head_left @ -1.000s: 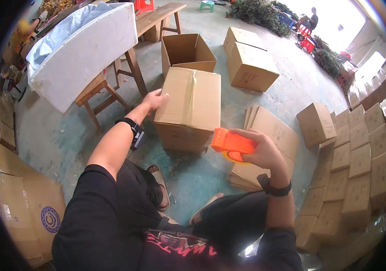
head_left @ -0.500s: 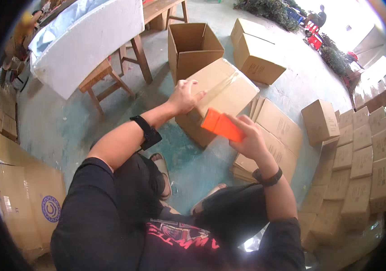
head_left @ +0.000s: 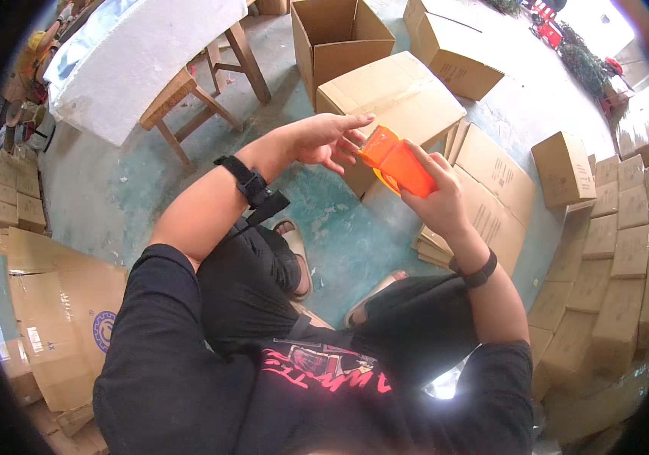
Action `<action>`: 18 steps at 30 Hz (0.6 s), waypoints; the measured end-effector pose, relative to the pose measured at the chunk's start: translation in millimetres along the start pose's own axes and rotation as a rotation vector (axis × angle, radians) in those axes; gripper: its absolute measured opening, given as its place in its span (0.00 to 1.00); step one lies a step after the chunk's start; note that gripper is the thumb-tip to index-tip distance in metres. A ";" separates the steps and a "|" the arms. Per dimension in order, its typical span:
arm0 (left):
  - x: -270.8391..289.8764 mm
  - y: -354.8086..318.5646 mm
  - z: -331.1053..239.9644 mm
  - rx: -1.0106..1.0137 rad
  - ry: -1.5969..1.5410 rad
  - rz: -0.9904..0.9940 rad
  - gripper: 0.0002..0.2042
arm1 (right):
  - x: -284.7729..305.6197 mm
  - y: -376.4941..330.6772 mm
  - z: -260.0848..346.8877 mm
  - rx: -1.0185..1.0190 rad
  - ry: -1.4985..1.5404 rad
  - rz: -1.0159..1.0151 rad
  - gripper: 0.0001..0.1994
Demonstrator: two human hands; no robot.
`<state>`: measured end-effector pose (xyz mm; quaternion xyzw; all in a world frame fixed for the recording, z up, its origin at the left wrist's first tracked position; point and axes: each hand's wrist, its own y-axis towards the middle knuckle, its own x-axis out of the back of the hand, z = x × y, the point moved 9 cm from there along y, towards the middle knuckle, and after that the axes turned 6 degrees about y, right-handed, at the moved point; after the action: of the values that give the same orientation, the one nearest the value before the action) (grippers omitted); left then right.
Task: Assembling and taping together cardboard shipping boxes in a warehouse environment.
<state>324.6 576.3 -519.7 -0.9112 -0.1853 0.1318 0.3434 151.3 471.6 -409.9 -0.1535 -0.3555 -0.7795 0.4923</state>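
My right hand is wrapped round an orange tape dispenser, which has a yellow part along its lower side. My left hand is beside the dispenser's front end, its fingers apart and partly curled. I cannot make out any strip of tape between that hand and the dispenser. Just beyond both hands stands a closed cardboard box. Its near side is partly hidden by my hands and the dispenser.
An open cardboard box and a closed carton stand behind. Flattened cartons lie at right, near a single box and stacked boxes. Left are a wooden stool, a white foam box and a large carton.
My left hand has come off the box top and moved to the front of the tape dispenser. The dispenser has turned and risen slightly in my right hand. The view has shifted.
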 end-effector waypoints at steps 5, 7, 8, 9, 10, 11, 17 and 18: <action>-2.3 14.6 -0.1 -0.185 -0.003 0.062 0.18 | -13.9 5.7 8.5 0.029 -0.051 0.054 0.37; 15.7 31.7 -11.2 -0.326 0.065 -0.081 0.14 | -19.7 4.2 -0.3 -0.098 -0.052 0.131 0.36; 14.3 37.0 -27.9 -0.399 0.313 -0.058 0.12 | -16.4 1.3 -1.5 -0.103 -0.055 0.127 0.36; 21.8 45.9 -43.0 -0.419 0.464 -0.172 0.11 | -12.1 -4.6 -9.4 -0.175 -0.060 0.132 0.36; 18.2 50.9 -66.2 -0.440 0.625 -0.265 0.10 | -4.8 -12.6 -21.1 -0.264 -0.069 0.122 0.35; 67.9 54.5 -84.7 -0.576 0.679 -0.396 0.11 | -7.8 -6.8 -14.4 -0.273 -0.045 0.099 0.35; 204.7 82.4 -99.3 -0.455 0.884 -0.529 0.11 | 0.7 -35.6 -43.8 -0.448 -0.154 0.362 0.33; 188.5 92.8 -108.4 -0.590 0.998 -0.591 0.11 | 4.2 -37.1 -51.1 -0.464 -0.156 0.360 0.33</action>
<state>556.4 529.9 -524.6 -0.8297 -0.2746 -0.4637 0.1455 122.4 442.5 -458.1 -0.3818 -0.1716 -0.7260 0.5457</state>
